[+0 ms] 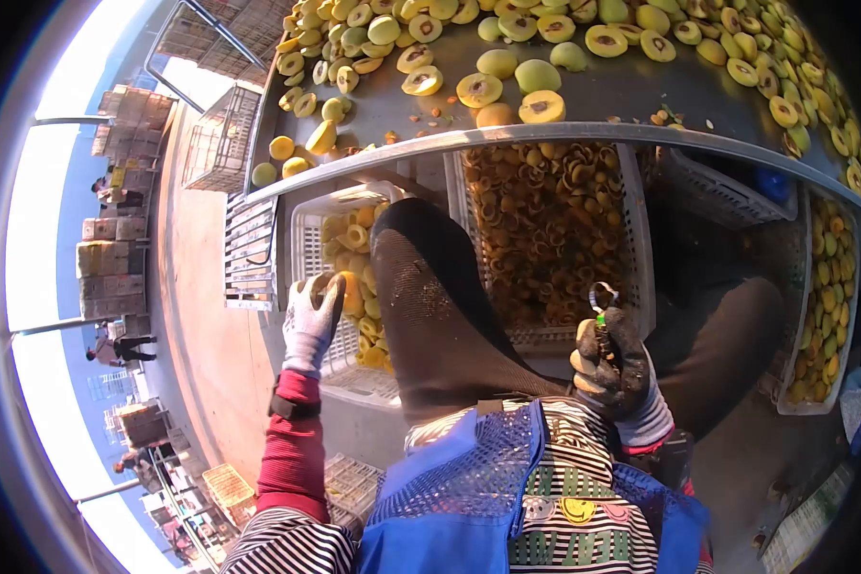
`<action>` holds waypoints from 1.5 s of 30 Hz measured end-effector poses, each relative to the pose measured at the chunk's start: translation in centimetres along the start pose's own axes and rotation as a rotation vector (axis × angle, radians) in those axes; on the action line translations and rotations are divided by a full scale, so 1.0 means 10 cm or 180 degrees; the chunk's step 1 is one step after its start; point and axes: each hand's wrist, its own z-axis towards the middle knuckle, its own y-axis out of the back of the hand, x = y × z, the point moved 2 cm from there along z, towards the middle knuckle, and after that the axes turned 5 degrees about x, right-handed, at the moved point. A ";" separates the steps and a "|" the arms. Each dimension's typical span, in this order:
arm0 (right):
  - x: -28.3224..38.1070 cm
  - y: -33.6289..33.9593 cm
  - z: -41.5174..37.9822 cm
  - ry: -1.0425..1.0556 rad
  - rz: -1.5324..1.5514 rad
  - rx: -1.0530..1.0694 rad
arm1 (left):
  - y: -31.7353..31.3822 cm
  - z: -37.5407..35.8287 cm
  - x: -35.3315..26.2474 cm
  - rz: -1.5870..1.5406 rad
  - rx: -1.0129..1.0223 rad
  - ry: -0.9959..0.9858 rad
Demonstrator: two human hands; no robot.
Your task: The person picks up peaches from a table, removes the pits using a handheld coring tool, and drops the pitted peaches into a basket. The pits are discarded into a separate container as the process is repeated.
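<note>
While the left hand (314,311) hangs at the outer side of the left crate (362,383), fingers half curled and loosely apart with nothing seen in them, the crate's fruit (352,295) lies just to its right; whether the fingertips touch it I cannot tell. More fruit covers the bench (631,100), ahead of both hands. The right hand (614,368), well apart from that crate, is closed around a loop-ended tool (602,298), its long axis pointing forward, loop towards the bench. Counted: two gloved hands, one tool, one bench, and four crates below or beside it: the left one, the middle crate (638,239) of brown scraps, a slatted crate (708,182) and the right crate (805,408) of fruit. The fruit is too many to count.
</note>
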 end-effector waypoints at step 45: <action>1.37 -0.58 0.83 -0.0035 -0.2127 -0.1101 | 0.02 6.11 -1.30 -0.0718 -0.0183 -0.0444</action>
